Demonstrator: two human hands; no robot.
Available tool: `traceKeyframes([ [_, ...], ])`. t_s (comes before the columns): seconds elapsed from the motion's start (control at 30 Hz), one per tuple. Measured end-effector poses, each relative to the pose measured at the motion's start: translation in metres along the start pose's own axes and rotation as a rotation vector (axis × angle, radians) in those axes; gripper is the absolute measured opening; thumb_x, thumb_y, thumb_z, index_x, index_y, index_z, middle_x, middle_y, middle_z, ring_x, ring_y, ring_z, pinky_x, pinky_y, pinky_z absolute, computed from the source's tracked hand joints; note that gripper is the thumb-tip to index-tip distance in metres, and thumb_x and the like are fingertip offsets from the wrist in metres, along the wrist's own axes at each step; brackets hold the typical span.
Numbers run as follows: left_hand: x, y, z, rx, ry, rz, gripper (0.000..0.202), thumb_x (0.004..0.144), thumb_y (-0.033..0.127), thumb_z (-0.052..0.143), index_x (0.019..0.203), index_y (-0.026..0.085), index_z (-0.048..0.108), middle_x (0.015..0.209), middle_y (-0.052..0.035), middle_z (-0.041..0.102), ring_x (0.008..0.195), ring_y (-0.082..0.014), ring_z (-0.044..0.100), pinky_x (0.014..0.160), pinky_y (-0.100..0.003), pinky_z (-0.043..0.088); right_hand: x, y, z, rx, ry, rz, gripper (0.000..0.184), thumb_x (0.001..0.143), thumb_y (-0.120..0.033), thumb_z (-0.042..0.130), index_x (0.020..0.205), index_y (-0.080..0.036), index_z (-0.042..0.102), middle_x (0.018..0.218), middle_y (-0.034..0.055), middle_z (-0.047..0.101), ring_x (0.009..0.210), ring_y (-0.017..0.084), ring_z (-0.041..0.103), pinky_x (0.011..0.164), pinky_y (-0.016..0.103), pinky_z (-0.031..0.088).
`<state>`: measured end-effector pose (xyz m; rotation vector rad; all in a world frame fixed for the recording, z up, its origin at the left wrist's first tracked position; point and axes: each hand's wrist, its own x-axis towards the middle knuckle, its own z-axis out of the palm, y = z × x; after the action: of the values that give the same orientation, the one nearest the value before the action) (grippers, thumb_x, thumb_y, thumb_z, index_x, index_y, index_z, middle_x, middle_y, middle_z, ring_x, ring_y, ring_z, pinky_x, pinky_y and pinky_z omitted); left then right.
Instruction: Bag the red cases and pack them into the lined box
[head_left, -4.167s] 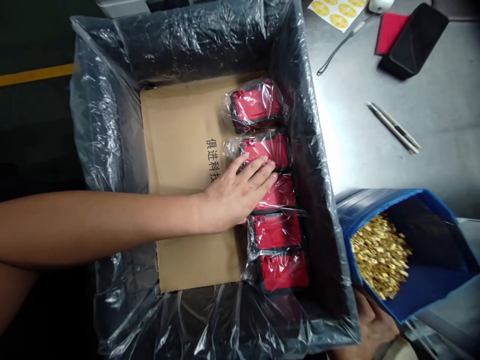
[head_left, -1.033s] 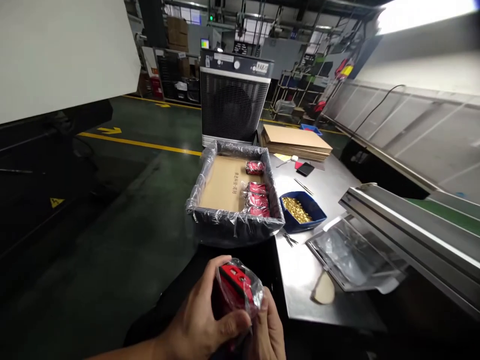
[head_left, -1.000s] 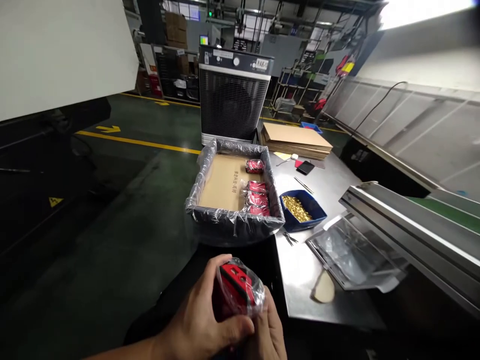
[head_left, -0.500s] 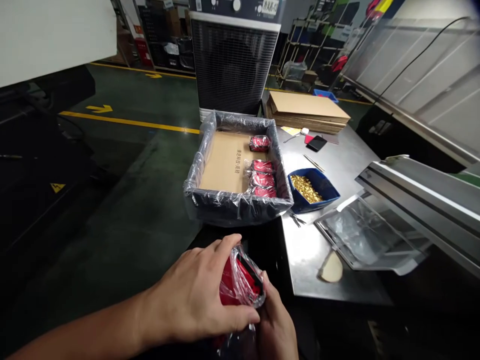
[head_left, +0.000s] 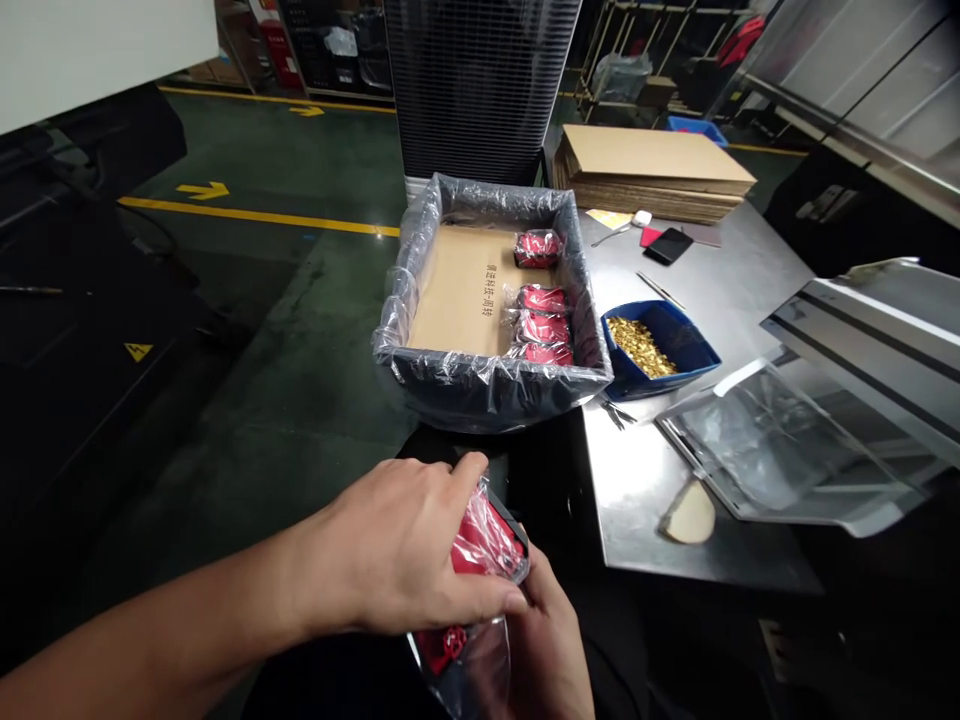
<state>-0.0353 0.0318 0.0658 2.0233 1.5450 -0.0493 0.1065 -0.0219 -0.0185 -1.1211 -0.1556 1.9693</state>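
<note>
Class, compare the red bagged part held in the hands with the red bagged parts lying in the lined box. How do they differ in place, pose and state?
The held part sits between the left hand and right hand, tilted, with loose bag hanging below. The boxed parts lie flat on the cardboard sheet, in a row along the lined box's right wall, untouched. Both are red, in clear plastic.

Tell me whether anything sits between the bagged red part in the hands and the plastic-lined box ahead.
Nothing visible does. The left hand and right hand hold the red part in its clear plastic bag below the near wall of the plastic-lined cardboard box. Only dark open space lies between them, and the box is open on top.
</note>
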Motion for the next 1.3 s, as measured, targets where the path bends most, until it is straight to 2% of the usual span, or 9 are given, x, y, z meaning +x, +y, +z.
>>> traceKeyframes([
  [0.13, 0.004, 0.003, -0.001, 0.050, -0.015, -0.003, 0.081, 0.076, 0.072, 0.062, 0.132, 0.015, 0.050, 0.082, -0.0072, 0.072, 0.072, -0.0351, 0.069, 0.062, -0.041, 0.051, 0.001, 0.003, -0.006, 0.100, 0.002, 0.094, 0.019, 0.077, -0.030, 0.068, 0.091, -0.020, 0.075, 0.086, 0.0036, 0.073, 0.079, 0.021, 0.068, 0.077, 0.033, 0.056],
  [0.27, 0.005, 0.004, 0.004, -0.018, -0.017, -0.005, 0.087, 0.077, 0.066, 0.066, 0.144, 0.017, 0.040, 0.108, -0.0114, 0.071, 0.091, -0.0370, 0.069, 0.080, -0.050, 0.056, 0.007, 0.002, -0.015, -0.008, 0.091, 0.022, 0.031, 0.080, -0.045, 0.070, 0.098, -0.019, 0.075, 0.087, 0.0049, 0.073, 0.079, 0.021, 0.068, 0.076, 0.034, 0.056],
  [0.4, 0.001, 0.000, 0.026, -0.178, 0.059, -0.020, 0.097, 0.079, 0.049, 0.069, 0.155, 0.032, 0.010, 0.155, -0.0094, 0.040, 0.129, -0.0358, 0.053, 0.106, -0.054, 0.048, 0.013, 0.000, -0.015, 0.007, 0.033, -0.125, 0.042, 0.081, -0.054, 0.069, 0.105, -0.019, 0.074, 0.099, 0.0064, 0.073, 0.086, 0.021, 0.068, 0.078, 0.032, 0.056],
  [0.53, -0.001, -0.005, 0.049, -0.244, 0.143, -0.043, 0.114, 0.073, 0.049, 0.077, 0.152, 0.042, -0.004, 0.160, -0.0069, 0.029, 0.141, -0.0357, 0.040, 0.111, -0.056, 0.044, 0.012, -0.011, -0.010, 0.014, -0.057, -0.134, 0.039, 0.086, -0.051, 0.064, 0.109, -0.020, 0.069, 0.108, 0.0071, 0.071, 0.102, 0.022, 0.066, 0.083, 0.031, 0.054],
  [0.67, 0.002, -0.005, 0.048, -0.296, 0.206, -0.097, 0.098, 0.079, 0.037, 0.067, 0.151, 0.040, 0.002, 0.152, -0.0072, 0.041, 0.133, -0.0326, 0.050, 0.109, -0.053, 0.047, 0.040, -0.057, -0.029, -0.671, -0.047, -0.359, 0.046, 0.093, -0.058, 0.045, 0.100, -0.017, 0.066, 0.099, 0.0071, 0.069, 0.094, 0.020, 0.064, 0.084, 0.031, 0.053],
  [0.77, 0.001, -0.003, 0.039, -0.270, 0.226, -0.121, 0.098, 0.077, 0.034, 0.065, 0.151, 0.040, 0.003, 0.148, -0.0057, 0.044, 0.130, -0.0321, 0.052, 0.109, -0.054, 0.046, 0.091, -0.107, -0.054, -1.331, 0.412, -0.783, 0.050, 0.094, -0.056, 0.036, 0.113, -0.017, 0.059, 0.109, 0.0105, 0.063, 0.092, 0.022, 0.061, 0.084, 0.036, 0.050],
  [0.87, -0.003, -0.004, 0.034, -0.210, 0.221, -0.115, 0.098, 0.075, 0.030, 0.063, 0.152, 0.041, 0.002, 0.150, -0.0047, 0.042, 0.131, -0.0314, 0.050, 0.110, -0.055, 0.044, 0.140, -0.142, -0.078, -1.531, 0.629, -0.837, 0.054, 0.092, -0.047, 0.040, 0.134, -0.014, 0.049, 0.133, 0.0208, 0.047, 0.104, 0.032, 0.057, 0.085, 0.044, 0.044],
  [0.97, -0.007, -0.006, 0.034, -0.170, 0.227, -0.082, 0.102, 0.073, 0.025, 0.060, 0.152, 0.041, -0.003, 0.152, -0.0048, 0.040, 0.134, -0.0306, 0.046, 0.110, -0.053, 0.044, 0.165, -0.155, -0.100, -1.697, 0.655, -0.775, 0.050, 0.093, -0.041, 0.038, 0.133, -0.015, 0.051, 0.124, 0.0200, 0.052, 0.095, 0.032, 0.058, 0.075, 0.042, 0.041],
  [1.3, -0.014, -0.008, 0.033, -0.094, 0.269, -0.077, 0.104, 0.070, 0.021, 0.058, 0.156, 0.034, 0.000, 0.158, -0.0079, 0.034, 0.138, -0.0324, 0.042, 0.110, -0.053, 0.045, 0.166, -0.156, -0.134, -1.768, 0.698, -0.720, 0.035, 0.092, -0.045, 0.043, 0.108, -0.019, 0.061, 0.119, 0.0154, 0.047, 0.086, 0.024, 0.053, 0.076, 0.039, 0.037],
])
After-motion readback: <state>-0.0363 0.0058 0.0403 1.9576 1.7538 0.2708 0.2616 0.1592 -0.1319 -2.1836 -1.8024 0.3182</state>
